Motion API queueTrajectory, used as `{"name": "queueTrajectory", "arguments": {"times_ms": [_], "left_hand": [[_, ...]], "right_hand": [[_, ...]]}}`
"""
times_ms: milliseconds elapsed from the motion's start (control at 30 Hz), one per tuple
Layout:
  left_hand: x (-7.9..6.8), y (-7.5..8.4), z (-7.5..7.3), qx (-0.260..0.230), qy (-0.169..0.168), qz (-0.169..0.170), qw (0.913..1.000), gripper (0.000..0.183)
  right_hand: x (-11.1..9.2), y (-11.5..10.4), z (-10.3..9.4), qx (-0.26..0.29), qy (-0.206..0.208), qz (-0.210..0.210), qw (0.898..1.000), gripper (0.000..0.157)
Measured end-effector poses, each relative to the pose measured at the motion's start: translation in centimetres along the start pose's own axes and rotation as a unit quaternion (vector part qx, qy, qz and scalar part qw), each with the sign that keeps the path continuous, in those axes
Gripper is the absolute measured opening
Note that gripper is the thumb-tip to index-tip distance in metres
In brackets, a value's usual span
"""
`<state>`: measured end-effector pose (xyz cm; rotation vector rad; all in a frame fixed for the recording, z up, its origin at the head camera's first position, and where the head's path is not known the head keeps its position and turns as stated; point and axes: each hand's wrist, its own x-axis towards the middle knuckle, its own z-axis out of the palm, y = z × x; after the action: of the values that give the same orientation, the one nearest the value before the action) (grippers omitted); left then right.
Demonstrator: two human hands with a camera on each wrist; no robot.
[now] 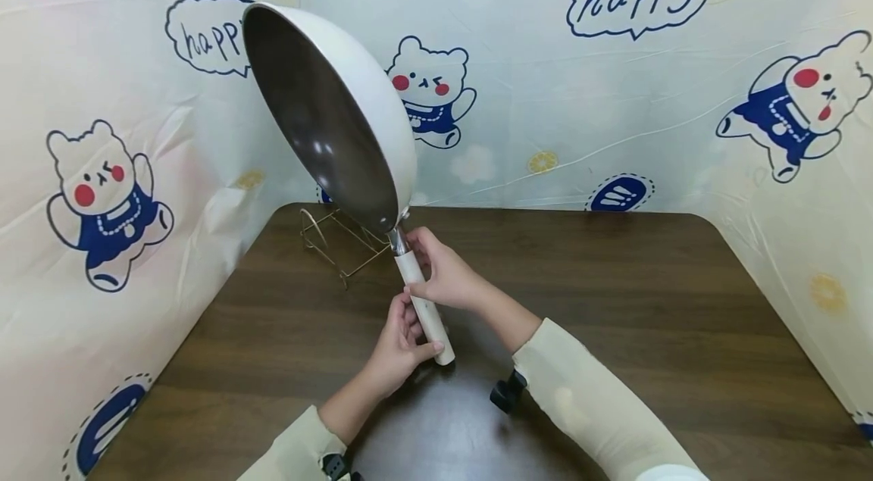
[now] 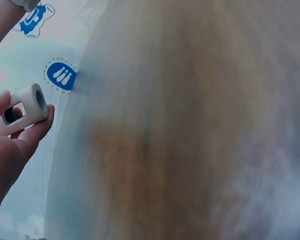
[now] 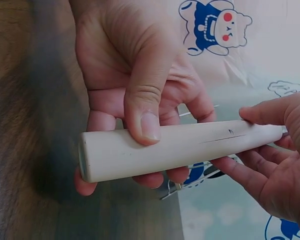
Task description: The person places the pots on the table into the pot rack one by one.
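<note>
A wok, white outside and dark brown inside, is held up tilted above the table, its bowl to the upper left. My left hand grips the lower end of its white handle. Higher up, near the metal neck, my right hand holds the same handle between thumb and fingers. In the right wrist view the left hand has its thumb on top of the handle and fingertips underneath, while the right hand pinches the far part. A slot shows in the handle's end in the left wrist view.
On the brown wooden table, a gold wire rack stands at the back left, partly hidden behind the wok. A cloth printed with bears hangs around the table. Black wrist devices sit at both cuffs.
</note>
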<state>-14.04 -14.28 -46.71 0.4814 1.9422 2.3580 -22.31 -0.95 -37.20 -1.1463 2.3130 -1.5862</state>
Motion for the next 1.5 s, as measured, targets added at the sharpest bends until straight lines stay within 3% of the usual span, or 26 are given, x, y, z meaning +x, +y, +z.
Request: {"name": "queueTrajectory", "arguments": {"times_ms": [200,533,900,1100,1333,1500], "left_hand": [[0.0,-0.1,-0.3,-0.032,0.013,-0.008,0.9994,0.087],[-0.4,-0.6,-0.7,-0.047,0.020,-0.025,0.9984,0.085],[-1.1,-0.5,-1.6,-0.036,0.027,-0.057,0.9974,0.085],[-1.2,-0.7,-1.6,-0.061,0.031,-0.071,0.9951,0.085],[-1.7,-1.3,-1.2,-0.093,0.046,-0.110,0.9886,0.082],[-1.7,-1.5,-1.2,-0.098,0.058,-0.110,0.9873,0.080]], "right_hand": [[0.8,0.2,0.2,0.013,-0.017,0.008,1.000,0.063],[1.2,0.6,0.9,0.006,-0.032,0.040,0.999,0.065],[2.0,1.3,2.1,0.012,-0.059,0.056,0.997,0.067],[2.4,1.4,2.6,-0.015,-0.080,0.064,0.995,0.065],[2.7,2.1,3.1,-0.058,-0.114,0.087,0.988,0.065],[2.8,2.7,3.2,-0.017,-0.112,0.108,0.988,0.065]]}}
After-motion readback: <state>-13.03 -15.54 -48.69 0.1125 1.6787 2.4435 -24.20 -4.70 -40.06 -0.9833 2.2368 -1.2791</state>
